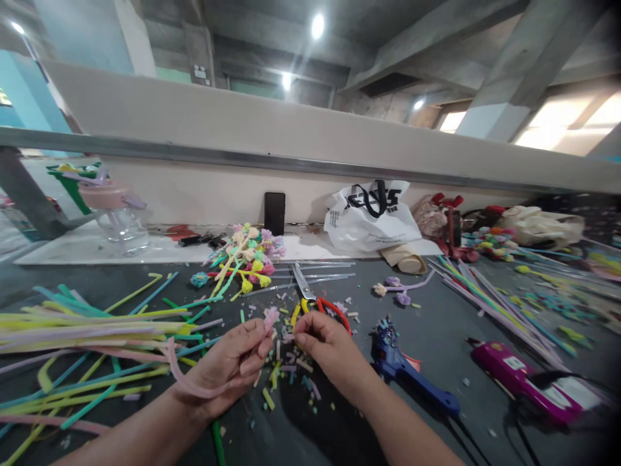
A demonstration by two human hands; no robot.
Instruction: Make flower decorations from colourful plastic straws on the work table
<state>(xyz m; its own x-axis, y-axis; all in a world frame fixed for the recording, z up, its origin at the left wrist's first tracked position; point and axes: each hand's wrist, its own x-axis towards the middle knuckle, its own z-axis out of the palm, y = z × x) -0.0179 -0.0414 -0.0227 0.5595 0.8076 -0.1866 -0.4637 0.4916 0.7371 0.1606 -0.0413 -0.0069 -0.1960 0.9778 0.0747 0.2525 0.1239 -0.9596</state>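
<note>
**Two hands at a pink pipe cleaner over a littered table**

The left hand [233, 366] is closed around a pink pipe cleaner [187, 378], thumb and fingers pinching its fuzzy tip near the middle of the scene, while the rest of the stem loops down and left under the palm. The right hand [326, 349] sits just beside it, fingers drawn narrow into a pinch; whether it grips a small piece I cannot tell. Below and between the hands lie short coloured cuttings [286, 375] scattered on the dark table [436, 323].

Just beyond the right hand rest scissors [315, 299] with red and yellow handles. To the near right lie a blue glue gun [405, 372] and, further right, a magenta glue gun [521, 378]. A heap of long pipe cleaners [82, 330] spreads to the left. Far behind stand a bunch of finished flowers [250, 255], a black phone [274, 213] leaning on the wall, and a white plastic bag [371, 217].
</note>
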